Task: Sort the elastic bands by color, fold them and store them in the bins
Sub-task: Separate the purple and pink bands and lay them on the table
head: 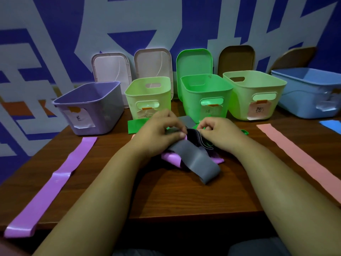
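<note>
Centre of the brown wooden bench [184, 196]: the left hand [160, 130], fingers curled, pinches a flat grey elastic band [201, 163] between thumb and forefinger. The band's long axis runs from the hands toward the near right, its free end lying on the bench over a crumpled purple band [171, 157]. The right hand [217, 132], fingers curled, pinches what appears to be a black band [193, 135] just beside it. A long purple band [60, 176] lies flat along the left edge, and a pink band [295, 157] along the right edge. Five open plastic bins [204, 85] line the far edge.
</note>
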Motion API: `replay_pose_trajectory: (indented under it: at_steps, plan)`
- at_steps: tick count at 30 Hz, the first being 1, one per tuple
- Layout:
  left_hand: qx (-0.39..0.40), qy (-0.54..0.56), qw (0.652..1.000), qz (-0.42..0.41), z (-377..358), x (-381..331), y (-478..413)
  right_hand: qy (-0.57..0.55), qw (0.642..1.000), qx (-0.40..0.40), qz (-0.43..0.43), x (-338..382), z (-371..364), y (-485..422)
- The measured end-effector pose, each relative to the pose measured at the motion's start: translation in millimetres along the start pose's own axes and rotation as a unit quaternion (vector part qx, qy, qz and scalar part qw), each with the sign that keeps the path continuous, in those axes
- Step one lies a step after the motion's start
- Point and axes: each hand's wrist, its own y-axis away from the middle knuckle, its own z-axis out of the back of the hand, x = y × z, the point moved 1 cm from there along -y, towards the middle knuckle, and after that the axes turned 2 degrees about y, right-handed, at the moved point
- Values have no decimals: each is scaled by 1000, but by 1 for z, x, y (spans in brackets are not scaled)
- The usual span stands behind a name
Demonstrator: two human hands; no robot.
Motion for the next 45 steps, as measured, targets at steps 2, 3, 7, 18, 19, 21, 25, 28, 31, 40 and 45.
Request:
replay_pose_trajectory:
  at_steps: [2,3,7,18,19,21,25,28,31,40,45]
  plan:
    - [-61,40,997,28,2,-3,-1,-3,1000,-9,2,1,0,1]
    - [-87,53,994,41,4,-5,-1,-3,1000,-10,2,1,0,2]
    - [-216,88,970,65,13,-6,0,6,1000,-10,11,5,-1,6]
    - [-233,-205,950,39,7,4,-9,-100,990,60,84,27,4,21]
    - [-231,-199,951,49,6,6,-10,-75,990,69,96,26,2,19]
    - [-229,-181,953,78,4,9,-13,-54,988,79,120,24,2,15]
    - [-236,-125,955,131,2,14,-14,-94,982,103,129,23,5,12]
    - [-260,-104,947,158,2,10,-13,-84,971,161,157,25,4,15]
    - [-311,-71,924,212,8,12,-13,-90,957,223,163,25,3,17]
    - [-324,-105,912,226,18,16,-12,-88,961,213,153,26,2,23]
    - [-305,-53,941,135,10,2,-11,-129,981,61,130,26,3,20]
